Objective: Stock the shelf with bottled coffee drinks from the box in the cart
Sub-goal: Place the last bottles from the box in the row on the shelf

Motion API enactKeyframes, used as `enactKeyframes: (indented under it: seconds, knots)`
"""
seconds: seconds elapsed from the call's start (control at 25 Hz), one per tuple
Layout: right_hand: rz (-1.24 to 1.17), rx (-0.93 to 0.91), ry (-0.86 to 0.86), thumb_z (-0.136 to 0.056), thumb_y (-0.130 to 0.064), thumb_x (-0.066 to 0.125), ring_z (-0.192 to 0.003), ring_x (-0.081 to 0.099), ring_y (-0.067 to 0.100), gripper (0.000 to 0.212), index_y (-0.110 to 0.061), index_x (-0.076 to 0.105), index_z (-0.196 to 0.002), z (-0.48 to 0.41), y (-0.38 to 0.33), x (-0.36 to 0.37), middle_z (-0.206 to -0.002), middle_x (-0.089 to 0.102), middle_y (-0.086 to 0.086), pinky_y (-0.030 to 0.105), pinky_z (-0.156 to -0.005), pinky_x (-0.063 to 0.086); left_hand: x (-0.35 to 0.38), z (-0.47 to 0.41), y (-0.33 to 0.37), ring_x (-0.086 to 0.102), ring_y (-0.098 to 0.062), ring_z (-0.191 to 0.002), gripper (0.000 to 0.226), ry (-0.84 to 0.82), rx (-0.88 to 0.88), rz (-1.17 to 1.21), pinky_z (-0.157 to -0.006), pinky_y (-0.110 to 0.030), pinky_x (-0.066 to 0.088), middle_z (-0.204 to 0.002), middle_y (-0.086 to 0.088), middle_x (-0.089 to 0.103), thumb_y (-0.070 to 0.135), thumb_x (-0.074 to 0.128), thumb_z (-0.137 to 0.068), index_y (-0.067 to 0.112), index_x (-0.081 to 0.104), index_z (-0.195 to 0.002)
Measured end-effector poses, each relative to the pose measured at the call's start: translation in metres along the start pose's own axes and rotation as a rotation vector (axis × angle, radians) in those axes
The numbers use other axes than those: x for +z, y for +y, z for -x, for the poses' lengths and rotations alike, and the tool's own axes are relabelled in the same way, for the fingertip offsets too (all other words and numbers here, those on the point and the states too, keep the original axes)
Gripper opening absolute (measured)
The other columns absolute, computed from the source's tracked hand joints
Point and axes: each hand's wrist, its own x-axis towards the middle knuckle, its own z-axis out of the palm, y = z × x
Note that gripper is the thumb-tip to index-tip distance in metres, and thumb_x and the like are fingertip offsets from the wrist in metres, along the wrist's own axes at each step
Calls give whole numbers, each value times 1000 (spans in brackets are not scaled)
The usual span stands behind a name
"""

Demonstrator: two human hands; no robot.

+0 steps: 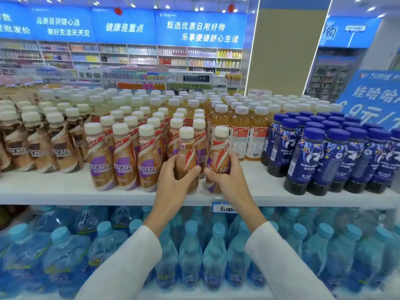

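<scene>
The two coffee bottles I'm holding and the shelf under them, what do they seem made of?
Left bottle, gripped by the left hand, and right bottle, in the right hand: probably plastic, glossy printed finish catching light, matte cream caps. Shelf: smooth white surface, painted metal or laminate; cannot tell which.

Coffee btls (pixel 124 156) on shelf (pixel 259 182); water btls (pixel 190 256) below.

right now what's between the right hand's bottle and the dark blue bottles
Head view: between the coffee bottle in the right hand and the dark blue bottles, a bare strip of white shelf; amber drink bottles stand behind it.
</scene>
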Motion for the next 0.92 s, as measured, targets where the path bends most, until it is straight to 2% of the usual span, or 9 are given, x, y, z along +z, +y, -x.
enactKeyframes:
  seconds: [0.08, 0.2, 0.36, 0.52, 0.64, 0.72, 0.8, 0.92]
  knots:
    - [9, 5, -16, -84, -21, 81, -96, 67, -7, 62, -39, 44, -130, -1, 4, 1, -108, 68, -24, 13, -69, 55, 0, 1, -5, 56, 2, -118, 64, -8, 9, 21, -104, -34, 51, -131, 15, 58, 57, 73, -84, 33, 51, -140]
    - [9, 39, -64, -83, -21, 83, -100, 68, -3, 72, -35, 40, -138, -1, 7, -1, -120, 67, -15, 15, -70, 57, 2, 6, -7, 56, 2, -120, 68, -4, 23, 40, -105, -34, 51, -133, 16, 58, 54, 76, -84, 33, 48, -142]
    - [69, 43, -89, -70, -17, 88, -110, 63, -1, 83, -32, 43, -138, 6, 10, -13, -126, 63, -13, 23, -92, 56, 0, 19, -12, 56, -6, -125, 87, 20, 30, 49, -103, -30, 51, -138, 13, 55, 50, 88, -72, 34, 40, -143]
    - [114, 30, -95, -61, -18, 84, -114, 65, 10, 80, -28, 53, -135, 9, 10, -19, -125, 68, -7, 37, -101, 54, 2, 26, -14, 59, -11, -115, 86, 144, 41, -59, -95, -29, 55, -128, 9, 55, 43, 95, -65, 33, 42, -133]
    - [186, 40, -68, -69, -22, 89, -112, 64, 4, 78, -31, 51, -136, 11, 11, -16, -124, 67, -14, 36, -101, 55, 1, 27, -17, 61, -9, -108, 74, 149, 31, -92, -90, -26, 55, -120, 10, 58, 38, 94, -69, 36, 43, -123]
    - [275, 22, -31, -70, -30, 91, -110, 61, 0, 74, -35, 50, -131, 12, 11, -12, -124, 63, -17, 31, -99, 55, -3, 26, -20, 63, 1, -108, 65, 75, 21, -27, -95, -27, 55, -117, 16, 62, 28, 89, -77, 37, 45, -123]
    - [377, -5, -5, -67, -41, 91, -111, 58, 2, 75, -38, 47, -127, 13, 10, -8, -124, 57, -15, 29, -95, 54, -7, 26, -23, 60, 10, -112, 60, 9, 21, -19, -102, -28, 52, -124, 18, 62, 21, 81, -86, 34, 46, -133]
    - [388, 8, -26, -63, -46, 93, -112, 58, 4, 83, -35, 46, -131, 14, 7, -8, -125, 54, -13, 25, -90, 55, -7, 28, -25, 54, -10, -130, 66, -28, 36, -91, -111, -39, 47, -146, 4, 55, 22, 72, -94, 25, 38, -152]
